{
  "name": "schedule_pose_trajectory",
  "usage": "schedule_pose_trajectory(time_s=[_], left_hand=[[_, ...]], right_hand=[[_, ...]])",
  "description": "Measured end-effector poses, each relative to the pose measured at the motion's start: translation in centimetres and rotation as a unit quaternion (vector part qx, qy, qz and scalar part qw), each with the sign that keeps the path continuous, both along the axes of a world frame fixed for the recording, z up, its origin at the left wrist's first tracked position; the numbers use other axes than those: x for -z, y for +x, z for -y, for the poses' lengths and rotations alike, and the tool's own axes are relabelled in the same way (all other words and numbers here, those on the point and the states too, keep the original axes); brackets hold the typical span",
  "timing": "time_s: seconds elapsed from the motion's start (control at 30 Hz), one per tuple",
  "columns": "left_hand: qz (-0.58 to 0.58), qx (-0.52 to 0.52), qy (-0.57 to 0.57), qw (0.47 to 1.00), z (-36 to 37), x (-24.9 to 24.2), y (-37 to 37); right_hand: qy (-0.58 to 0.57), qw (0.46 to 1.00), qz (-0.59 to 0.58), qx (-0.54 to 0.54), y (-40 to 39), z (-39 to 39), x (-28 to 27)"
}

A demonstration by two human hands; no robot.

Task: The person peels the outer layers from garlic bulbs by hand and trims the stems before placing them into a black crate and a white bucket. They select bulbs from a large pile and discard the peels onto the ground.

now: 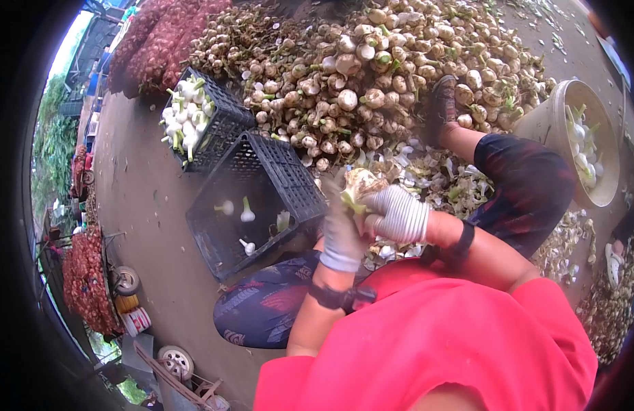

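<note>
A large garlic bulb (363, 182) with brownish dry skin and a pale green stalk is held up between my gloved hands. My left hand (342, 229) wraps around it from the left, its fingers somewhat blurred. From the right, my right hand (402, 214) pinches at the bulb's lower side with curled fingers. Loose peeled skins (433, 171) lie on the ground beyond my hands. To the left, a black plastic crate (279, 171) lies tilted with a few white garlic bulbs (247, 211) in it.
A big heap of unpeeled garlic (392, 75) spreads ahead. Another black crate (224, 123) is filled with white bulbs. At the right stands a cream bucket (546, 120) holding cleaned garlic. Red mesh sacks (159, 44) lie far left, and a wheeled cart (176, 363) stands lower left.
</note>
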State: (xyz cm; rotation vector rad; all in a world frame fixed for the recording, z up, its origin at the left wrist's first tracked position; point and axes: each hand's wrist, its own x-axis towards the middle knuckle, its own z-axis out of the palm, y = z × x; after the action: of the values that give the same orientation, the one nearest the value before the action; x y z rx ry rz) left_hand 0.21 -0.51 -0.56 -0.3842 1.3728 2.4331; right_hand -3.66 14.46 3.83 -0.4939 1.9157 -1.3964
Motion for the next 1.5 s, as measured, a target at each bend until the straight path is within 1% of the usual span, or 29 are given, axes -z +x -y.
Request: schedule_pose_trajectory(time_s=[0.03, 0.07, 0.13, 0.17, 0.2, 0.27, 0.3, 0.33, 0.4, 0.43, 0.47, 0.5, 0.57, 0.63, 0.67, 0.8, 0.87, 0.93, 1.03, 1.1, 1.13, 1.2, 1.27, 1.3, 1.33, 1.37, 1.4, 1.43, 1.5], left_hand=[[0.092, -0.043, 0.131, 0.986, 0.2, -0.3, -0.5], [0.141, -0.075, 0.227, 0.961, 0.2, -0.8, -0.7], [0.153, -0.095, 0.356, 0.917, -0.7, -2.0, -1.1], [0.114, 0.011, 0.429, 0.896, 0.3, -0.3, -0.9], [0.109, -0.004, 0.381, 0.918, 0.4, -0.7, -0.9], [0.096, -0.016, 0.335, 0.937, 0.5, -1.3, -1.6], [0.077, -0.05, 0.2, 0.976, 0.2, -1.2, -1.8], [0.061, -0.078, 0.059, 0.993, -0.2, -1.2, -1.7], [-0.057, -0.039, -0.15, 0.986, -0.9, 0.0, -1.8], [-0.096, -0.029, -0.212, 0.972, -0.8, 0.8, -1.5], [-0.134, -0.024, -0.273, 0.952, -0.6, 1.7, -1.2], [-0.155, -0.009, -0.291, 0.944, -0.7, 1.7, -0.8], [-0.187, 0.001, -0.307, 0.933, -0.8, 1.3, -1.5], [-0.3, 0.025, -0.553, 0.777, -0.3, 0.8, -1.7], [-0.294, 0.037, -0.588, 0.752, -0.4, 0.2, -2.0], [-0.246, 0.063, -0.627, 0.736, -0.4, 0.4, -1.8], [-0.173, 0.038, -0.426, 0.887, 0.7, 1.4, -1.4], [-0.064, 0.003, -0.166, 0.984, 0.1, -1.4, -1.2], [-0.094, -0.083, 0.117, 0.985, 1.5, -1.6, -1.8], [-0.055, -0.167, 0.262, 0.949, 3.1, -2.6, -3.2], [-0.047, -0.198, 0.329, 0.922, 4.2, -2.1, -3.7], [-0.04, -0.277, 0.413, 0.867, 6.9, -0.6, -4.5], [-0.068, -0.325, 0.383, 0.862, 10.7, 0.3, -5.0], [-0.079, -0.344, 0.378, 0.856, 13.5, 1.3, -5.4], [-0.075, -0.375, 0.257, 0.888, 18.2, 2.7, -5.7], [-0.069, -0.399, 0.128, 0.906, 21.1, 4.0, -5.8], [0.005, -0.476, -0.143, 0.868, 18.7, 1.8, -6.9], [0.076, -0.508, -0.408, 0.755, 16.2, -0.8, -8.0], [0.032, -0.515, -0.481, 0.709, 14.8, 2.1, -8.9]], right_hand=[[-0.141, 0.973, 0.172, 0.065, 0.1, -0.3, -0.5], [-0.118, 0.984, 0.13, 0.037, 0.0, -2.2, -0.7], [-0.214, 0.962, 0.131, 0.108, 0.8, -5.9, 0.4], [-0.268, 0.937, 0.155, 0.16, 1.3, -7.2, 0.7], [-0.323, 0.907, 0.174, 0.209, 1.7, -8.4, 0.9], [0.008, 0.974, 0.21, 0.083, -0.8, -11.6, -0.3], [0.098, 0.986, -0.132, -0.018, -0.1, -12.2, 1.5], [0.246, 0.846, -0.473, -0.009, 0.6, -12.9, 3.3], [0.322, 0.932, -0.168, 0.005, -0.6, -8.0, -0.8], [0.2, 0.974, -0.025, 0.107, 0.2, -6.5, -0.5], [0.23, 0.962, -0.138, 0.058, -0.1, -4.8, -0.7], [0.198, 0.964, -0.17, 0.056, 0.1, -3.4, 0.3], [0.243, 0.96, -0.136, 0.04, -0.3, -1.4, 1.5], [0.258, 0.955, -0.136, 0.048, -0.1, -0.2, 2.1], [0.246, 0.961, -0.119, 0.052, 0.1, 0.2, 2.6], [0.295, 0.947, -0.127, 0.015, -0.7, 0.0, 3.8], [0.262, 0.958, -0.106, 0.037, -1.4, -0.9, 4.2], [0.27, 0.954, -0.118, 0.063, -2.4, -1.8, 5.4], [0.298, 0.953, -0.04, -0.033, -2.6, -2.2, 4.4], [0.099, 0.984, 0.091, -0.118, -1.4, -4.5, 2.1], [-0.048, 0.988, 0.083, -0.117, -0.4, -6.8, 1.4], [-0.363, 0.93, 0.027, -0.053, 2.3, -10.0, 2.2], [-0.215, 0.972, 0.088, 0.046, 1.9, -10.3, -2.1], [0.119, 0.971, 0.191, 0.074, 1.2, -11.9, -6.2], [0.225, 0.968, -0.028, 0.108, 1.9, -13.6, -5.7], [0.318, 0.907, -0.243, 0.13, 2.8, -15.7, -5.1], [0.239, 0.923, -0.131, 0.273, 3.8, -17.1, -7.4], [0.145, 0.902, -0.012, 0.407, 5.4, -18.4, -10.0], [0.12, 0.822, -0.142, 0.539, 9.3, -24.4, -10.3]])
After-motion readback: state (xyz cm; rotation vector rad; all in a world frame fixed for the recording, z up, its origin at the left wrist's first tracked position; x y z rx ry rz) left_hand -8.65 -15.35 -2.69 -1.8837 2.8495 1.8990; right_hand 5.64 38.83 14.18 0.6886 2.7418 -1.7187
